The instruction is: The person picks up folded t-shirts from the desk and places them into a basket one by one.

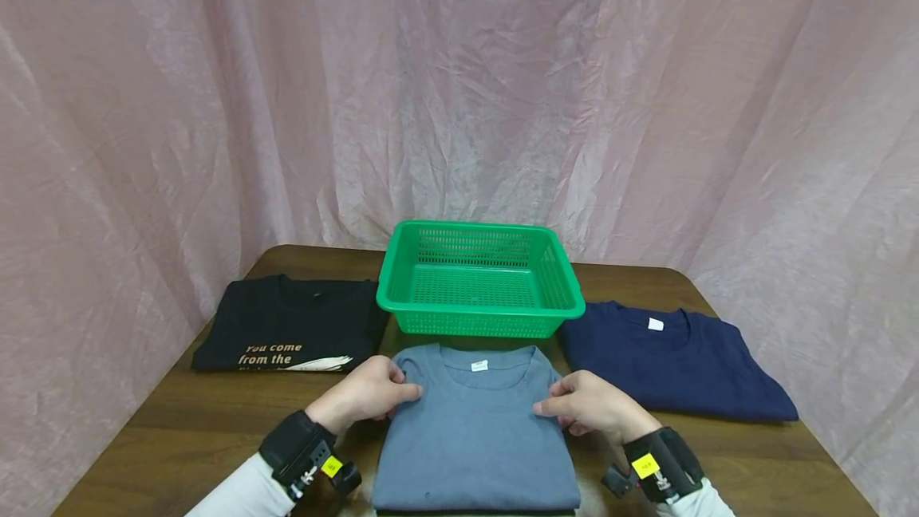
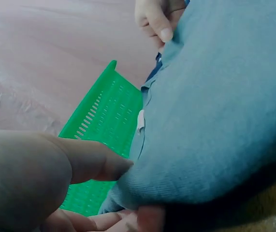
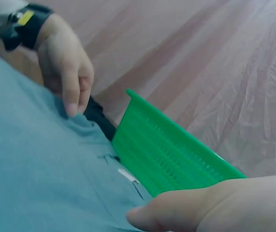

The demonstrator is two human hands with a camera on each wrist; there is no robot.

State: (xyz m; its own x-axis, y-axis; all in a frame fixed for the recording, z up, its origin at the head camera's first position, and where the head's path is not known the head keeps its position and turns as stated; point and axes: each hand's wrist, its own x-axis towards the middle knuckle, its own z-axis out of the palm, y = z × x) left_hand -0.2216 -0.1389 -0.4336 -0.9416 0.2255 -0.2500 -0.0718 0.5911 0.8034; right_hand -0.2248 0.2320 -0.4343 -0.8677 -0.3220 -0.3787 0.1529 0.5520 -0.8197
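White sleeves: a person's two forearms reach in from the near edge, left and right.
Wristbands: black, one on each wrist, marked with yellow stickers.
Grey-blue shirt: folded flat between the hands at the near middle of the table, neckline facing away, a white tag inside the collar; whether it is raised off the wood, the views do not settle.
Left hand: pinches the shirt's left edge near the shoulder, thumb on top, fingers below.
Right hand: pinches the opposite edge, thumb laid over the cloth.
Navy shirt: folded at the right, just beyond the right hand, a white tag at its neck.
Black shirt: folded at the left, lettered "You come from the" above a partly hidden line.
Green basket: perforated plastic, stands behind the grey-blue shirt, between the other two.
Table: brown wood grain beneath everything.
Curtain: pale pink, creased, hangs across the background.
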